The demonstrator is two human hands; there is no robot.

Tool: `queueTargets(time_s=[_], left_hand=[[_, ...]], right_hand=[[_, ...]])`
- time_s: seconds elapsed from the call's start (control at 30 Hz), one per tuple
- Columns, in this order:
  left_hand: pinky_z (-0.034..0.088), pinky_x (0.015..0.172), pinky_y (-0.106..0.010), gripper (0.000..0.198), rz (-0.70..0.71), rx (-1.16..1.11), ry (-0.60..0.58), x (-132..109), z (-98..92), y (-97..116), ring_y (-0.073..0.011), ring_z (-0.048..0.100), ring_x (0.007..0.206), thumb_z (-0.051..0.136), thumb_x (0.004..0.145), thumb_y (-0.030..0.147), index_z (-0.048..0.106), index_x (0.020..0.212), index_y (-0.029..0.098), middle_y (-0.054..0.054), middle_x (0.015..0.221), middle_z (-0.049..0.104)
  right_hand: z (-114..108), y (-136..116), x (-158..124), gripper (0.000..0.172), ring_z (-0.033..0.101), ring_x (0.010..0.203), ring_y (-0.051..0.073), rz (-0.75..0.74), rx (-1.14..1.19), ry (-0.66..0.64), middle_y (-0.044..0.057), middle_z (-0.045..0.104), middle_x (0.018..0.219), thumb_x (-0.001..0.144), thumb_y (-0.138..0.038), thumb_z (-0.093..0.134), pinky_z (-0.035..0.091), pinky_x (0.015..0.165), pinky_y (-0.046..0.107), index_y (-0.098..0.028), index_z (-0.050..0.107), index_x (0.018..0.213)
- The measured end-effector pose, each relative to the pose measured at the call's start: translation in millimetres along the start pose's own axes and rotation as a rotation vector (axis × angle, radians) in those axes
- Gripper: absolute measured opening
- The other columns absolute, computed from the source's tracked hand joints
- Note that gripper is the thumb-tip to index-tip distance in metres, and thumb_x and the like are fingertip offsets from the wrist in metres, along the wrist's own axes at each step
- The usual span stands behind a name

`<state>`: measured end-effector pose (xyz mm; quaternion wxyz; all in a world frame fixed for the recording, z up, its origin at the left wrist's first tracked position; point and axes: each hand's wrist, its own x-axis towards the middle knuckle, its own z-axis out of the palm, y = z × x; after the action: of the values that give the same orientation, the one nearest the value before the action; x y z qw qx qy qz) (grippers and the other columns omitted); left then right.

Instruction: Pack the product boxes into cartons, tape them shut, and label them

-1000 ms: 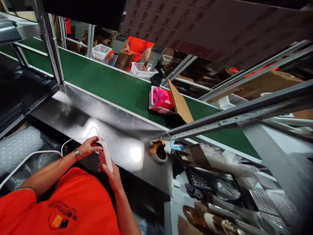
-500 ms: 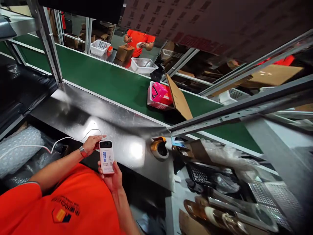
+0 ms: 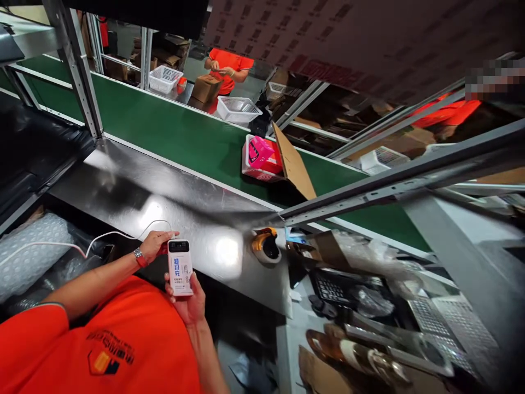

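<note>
A white power bank [image 3: 180,273] with blue lettering and a black display end lies in my right hand [image 3: 192,306]. The fingers and thumb of that hand are closed around its lower part, below the edge of the metal bench. At its display end, my left hand [image 3: 155,246] pinches the end of a white cable [image 3: 107,233]. The plug is mostly covered by the fingers, so I cannot tell how far it sits in the port. From there the cable loops over the bench edge and away to the left.
The metal bench [image 3: 123,180] borders a green conveyor belt [image 3: 176,131] carrying a basket [image 3: 262,174] of pink and red items and a cardboard flap. An orange-and-grey scanner-like device [image 3: 266,246] stands at the bench's right end. Bubble wrap [image 3: 36,257] lies left; a co-worker [image 3: 227,68] stands opposite.
My hands and the power bank have barely moved, with the hold unchanged. The view has shifted slightly. Across the belt, the co-worker's hands have come together.
</note>
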<state>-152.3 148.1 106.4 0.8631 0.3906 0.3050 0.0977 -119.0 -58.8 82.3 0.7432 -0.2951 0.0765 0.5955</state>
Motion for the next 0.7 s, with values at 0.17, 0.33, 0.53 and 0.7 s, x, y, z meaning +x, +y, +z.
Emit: queueTargets(time_s=[0.17, 0.33, 0.53, 0.7], left_hand=[[0.039, 0.057, -0.022, 0.074, -0.008, -0.002, -0.014, 0.5, 1.2, -5.3, -0.0087, 0.051, 0.058, 0.101, 0.064, 0.064, 0.085, 0.11, 0.009, 0.002, 0.065, 0.063], [0.054, 0.067, -0.024, 0.064, -0.071, -0.088, -0.041, -5.0, -1.7, -13.6, -0.0157, 0.071, 0.075, 0.095, 0.075, 0.061, 0.08, 0.113, 0.013, -0.006, 0.087, 0.076], [0.06, 0.081, -0.034, 0.078, -0.149, 0.174, 0.066, -35.3, -66.7, -40.5, -0.0262, 0.079, 0.089, 0.099, 0.066, 0.067, 0.078, 0.116, 0.012, -0.017, 0.104, 0.083], [0.059, 0.085, -0.036, 0.056, -0.319, 0.202, 0.316, -57.6, -164.4, -39.4, -0.0276, 0.078, 0.09, 0.096, 0.077, 0.043, 0.075, 0.117, 0.01, -0.016, 0.103, 0.081]], right_hand=[[-0.8, 3.1, -0.7, 0.057, 0.062, 0.066, 0.016, -0.033, -0.012, 0.012, 0.01, 0.079, 0.096, 0.086, -0.066, 0.082, 0.047, 0.05, 0.023, -0.02, 0.077, 0.119], [-0.9, 5.6, 3.2, 0.052, 0.066, 0.07, 0.017, -0.142, -0.045, 0.037, 0.011, 0.081, 0.101, 0.083, -0.062, 0.087, 0.052, 0.053, 0.024, -0.02, 0.079, 0.112], [-20.8, 1.1, 0.7, 0.045, 0.068, 0.074, 0.017, -0.252, -0.142, -0.002, 0.012, 0.081, 0.105, 0.082, -0.049, 0.089, 0.054, 0.057, 0.025, -0.018, 0.081, 0.114], [-47.4, -20.8, -7.6, 0.049, 0.069, 0.076, 0.016, -0.251, -0.478, -0.207, 0.01, 0.081, 0.104, 0.07, -0.042, 0.09, 0.052, 0.06, 0.024, -0.016, 0.085, 0.112]])
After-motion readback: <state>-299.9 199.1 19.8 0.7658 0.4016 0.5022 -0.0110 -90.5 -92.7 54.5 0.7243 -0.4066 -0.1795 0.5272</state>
